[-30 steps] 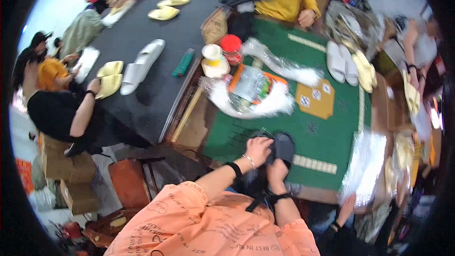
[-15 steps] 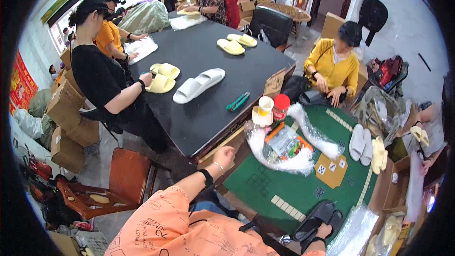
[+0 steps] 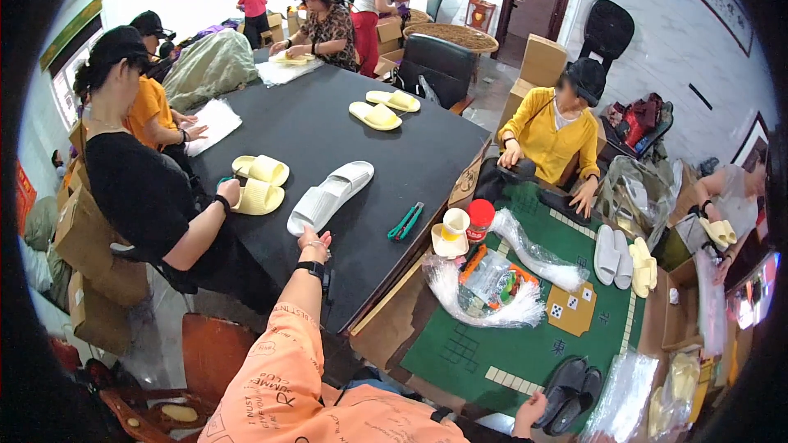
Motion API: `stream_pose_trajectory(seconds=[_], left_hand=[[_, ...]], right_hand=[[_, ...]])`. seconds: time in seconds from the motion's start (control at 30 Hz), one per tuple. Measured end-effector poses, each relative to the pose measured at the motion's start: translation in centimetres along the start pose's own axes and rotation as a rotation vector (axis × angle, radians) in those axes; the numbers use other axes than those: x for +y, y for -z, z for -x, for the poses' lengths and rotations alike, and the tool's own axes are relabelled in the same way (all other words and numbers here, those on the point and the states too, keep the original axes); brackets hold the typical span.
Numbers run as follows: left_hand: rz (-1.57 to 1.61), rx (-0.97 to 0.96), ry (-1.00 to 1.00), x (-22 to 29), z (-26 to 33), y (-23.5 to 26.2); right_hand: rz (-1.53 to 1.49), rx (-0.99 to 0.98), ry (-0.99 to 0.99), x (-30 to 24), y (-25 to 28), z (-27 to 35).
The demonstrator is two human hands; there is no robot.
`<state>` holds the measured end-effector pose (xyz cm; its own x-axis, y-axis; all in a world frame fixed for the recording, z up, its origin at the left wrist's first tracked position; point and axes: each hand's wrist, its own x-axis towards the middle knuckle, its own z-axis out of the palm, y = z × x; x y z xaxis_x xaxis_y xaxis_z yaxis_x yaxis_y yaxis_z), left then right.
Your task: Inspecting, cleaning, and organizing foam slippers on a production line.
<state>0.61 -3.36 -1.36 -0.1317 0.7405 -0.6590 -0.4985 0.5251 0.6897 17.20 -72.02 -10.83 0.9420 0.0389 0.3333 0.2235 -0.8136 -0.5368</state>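
Nearest, at 5 o'clock: our right hand [image 3: 532, 404] sits on the heel end of the pair of black slippers [image 3: 569, 389], which lies on the green mat [image 3: 525, 344] at its near edge. Fingers look curled onto the heel, but we can't tell whether they grip or just touch; hand is half cut off by the rim. Half a sec ago the pair was in the same corner w/ that hand barely in view.

At 9 o'clock from centre: our left hand [image 3: 315, 240], fingers spread, tips touching the near end of the pair of white slippers [image 3: 331, 195] on the black table [image 3: 328, 139]. Earlier that hand hung over the table edge, clear of them; 1 s ago both hands were on the black pair.

Just beyond: green cutters [image 3: 406, 221] at the table edge, a yellow-rimmed cup [image 3: 452, 226] and red-lidded jar [image 3: 480, 219] beside it.

Farther, 10 o'clock: a person in black [image 3: 148, 197] w/ yellow slippers [image 3: 259, 182]. At 1 o'clock, a person in yellow [image 3: 552, 135] seated.
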Motion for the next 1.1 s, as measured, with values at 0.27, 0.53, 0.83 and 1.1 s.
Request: stream_pose_trajectory(seconds=[0.27,0.53,0.83,1.1], left_hand=[[0.156,-0.126,0.073,-0.5,-4.0,3.4],[0.028,-0.606,0.153,-0.7,0.8,10.3],[-0.706,-1.14,0.289,-8.0,14.5,6.4],[-0.994,-1.328,0.175,-19.3,19.8,4.0]], right_hand=[[-0.276,-0.416,-0.1,-8.3,-3.7,1.8],[-0.802,-0.659,-0.192,-22.9,-5.4,-1.2],[-1.586,0.019,-0.855,-25.1,-5.7,-2.6],[-1.256,0.627,-0.933,-7.5,5.9,-0.2]])
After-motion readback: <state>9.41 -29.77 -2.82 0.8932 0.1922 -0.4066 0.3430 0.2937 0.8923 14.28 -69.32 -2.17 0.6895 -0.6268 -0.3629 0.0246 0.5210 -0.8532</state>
